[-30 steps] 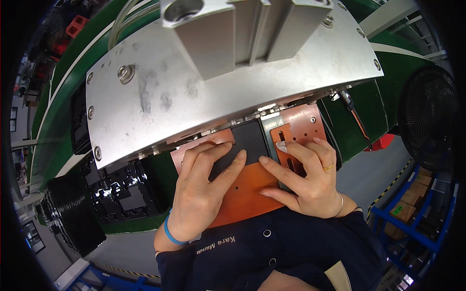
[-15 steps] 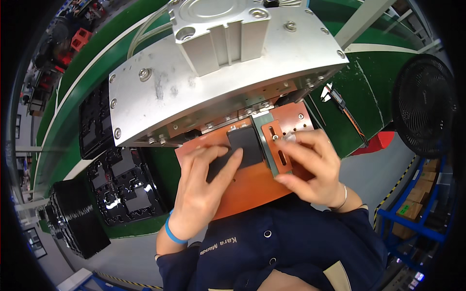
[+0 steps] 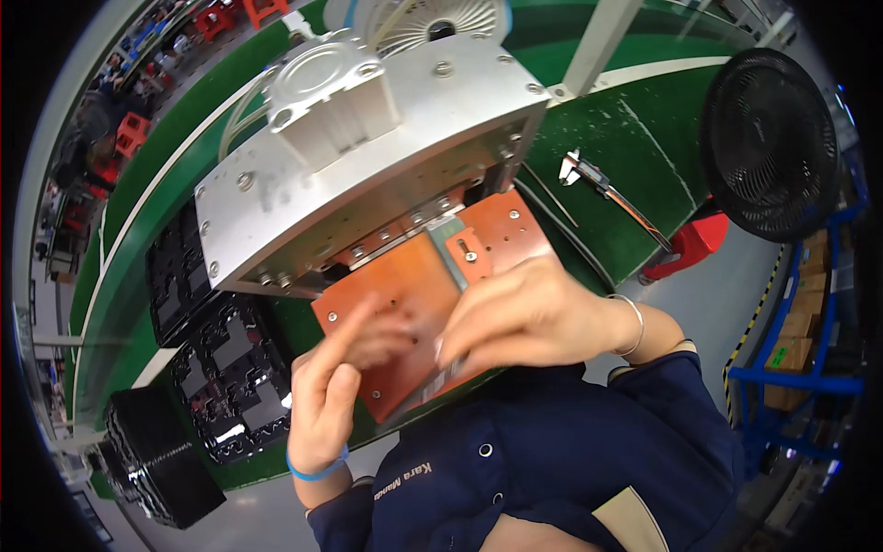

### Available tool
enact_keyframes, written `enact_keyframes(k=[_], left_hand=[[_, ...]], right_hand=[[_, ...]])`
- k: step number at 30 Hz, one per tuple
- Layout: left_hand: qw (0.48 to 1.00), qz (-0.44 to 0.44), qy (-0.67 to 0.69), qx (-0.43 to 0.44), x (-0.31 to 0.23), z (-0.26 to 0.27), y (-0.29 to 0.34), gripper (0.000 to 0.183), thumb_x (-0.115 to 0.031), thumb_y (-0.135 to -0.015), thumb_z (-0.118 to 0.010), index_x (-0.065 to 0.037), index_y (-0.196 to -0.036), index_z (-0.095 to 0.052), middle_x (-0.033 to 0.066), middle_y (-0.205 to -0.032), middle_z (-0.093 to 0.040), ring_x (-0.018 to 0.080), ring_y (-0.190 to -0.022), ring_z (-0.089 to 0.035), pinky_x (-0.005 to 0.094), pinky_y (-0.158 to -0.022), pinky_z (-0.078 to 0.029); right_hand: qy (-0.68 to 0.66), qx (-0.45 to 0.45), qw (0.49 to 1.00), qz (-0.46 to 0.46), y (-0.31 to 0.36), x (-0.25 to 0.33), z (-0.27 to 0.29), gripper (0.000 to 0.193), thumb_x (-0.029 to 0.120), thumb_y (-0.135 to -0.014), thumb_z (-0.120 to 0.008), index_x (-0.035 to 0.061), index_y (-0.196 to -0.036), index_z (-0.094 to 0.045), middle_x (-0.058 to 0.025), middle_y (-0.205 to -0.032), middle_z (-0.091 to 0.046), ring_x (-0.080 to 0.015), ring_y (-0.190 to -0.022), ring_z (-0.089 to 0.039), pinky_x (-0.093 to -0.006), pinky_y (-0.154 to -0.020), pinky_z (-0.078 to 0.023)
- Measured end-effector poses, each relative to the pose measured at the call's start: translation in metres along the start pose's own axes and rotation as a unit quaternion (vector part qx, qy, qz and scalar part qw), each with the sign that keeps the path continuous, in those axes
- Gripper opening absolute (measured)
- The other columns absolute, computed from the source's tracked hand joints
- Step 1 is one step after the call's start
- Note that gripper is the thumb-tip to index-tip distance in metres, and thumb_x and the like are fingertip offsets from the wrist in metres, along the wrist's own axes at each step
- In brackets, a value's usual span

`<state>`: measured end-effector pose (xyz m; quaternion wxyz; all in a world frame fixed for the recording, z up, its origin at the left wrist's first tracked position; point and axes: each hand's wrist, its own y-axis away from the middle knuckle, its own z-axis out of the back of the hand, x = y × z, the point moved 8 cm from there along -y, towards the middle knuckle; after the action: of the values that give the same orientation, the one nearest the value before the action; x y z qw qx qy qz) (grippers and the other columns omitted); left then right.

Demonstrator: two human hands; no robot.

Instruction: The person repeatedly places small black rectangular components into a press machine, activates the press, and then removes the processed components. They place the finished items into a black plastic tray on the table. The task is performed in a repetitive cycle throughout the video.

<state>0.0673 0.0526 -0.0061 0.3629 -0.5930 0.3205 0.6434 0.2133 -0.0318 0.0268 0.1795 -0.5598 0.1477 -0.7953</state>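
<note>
My right hand (image 3: 529,317) reaches across the front of the orange plate (image 3: 395,281) with fingers pinched together. Below its fingertips hangs a thin dark grey flat piece (image 3: 425,394), smeared by motion and seen nearly edge-on. My left hand (image 3: 336,382) is at the plate's left front, fingers stretched out and blurred, with nothing visible in them. On the plate, a slotted orange block (image 3: 471,255) with a screw sits beside a greenish strip (image 3: 445,241). Behind the plate stands a silver metal press (image 3: 368,156) with a cylinder block (image 3: 336,110) on top.
Black trays (image 3: 235,377) with grey pieces lie on the green table to the left, near a black roll-like object (image 3: 166,455). A caliper (image 3: 607,191) lies to the right, before a black fan (image 3: 771,143). A white fan (image 3: 441,26) stands behind the press.
The dark flat piece has left its place against the strip and come toward me with my right hand. My left hand has let go and drawn back left. The view has shifted.
</note>
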Motion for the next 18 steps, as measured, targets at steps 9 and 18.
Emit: enact_keyframes(k=[9, 18], left_hand=[[0.966, 0.118, 0.226, 0.037, 0.033, -0.003, 0.004, 0.036, 0.011, -0.077, -0.071, 0.005, -0.111, -0.063, 0.0135, -0.096, -0.070, 0.0161, -0.083, -0.069, 0.0273, -0.071, -0.056], [0.974, 0.087, 0.187, -0.091, 0.027, 0.009, -0.022, 0.014, 0.003, -0.087, -0.066, -0.002, -0.091, -0.053, 0.0145, -0.090, -0.070, 0.0178, -0.077, -0.070, 0.0283, -0.069, -0.056]], right_hand=[[0.361, -0.131, 0.923, 0.036, 0.032, 0.000, 0.052, 0.027, 0.004, -0.075, -0.070, 0.0069, -0.102, -0.068, -0.0103, -0.118, -0.064, -0.0291, -0.105, -0.064, -0.0373, -0.085, -0.053], [0.473, -0.242, 0.724, -0.441, 0.195, -0.137, 0.192, 0.030, 0.006, -0.066, -0.066, 0.0019, -0.096, -0.064, -0.0157, -0.095, -0.062, -0.0313, -0.085, -0.063, -0.0381, -0.076, -0.050]])
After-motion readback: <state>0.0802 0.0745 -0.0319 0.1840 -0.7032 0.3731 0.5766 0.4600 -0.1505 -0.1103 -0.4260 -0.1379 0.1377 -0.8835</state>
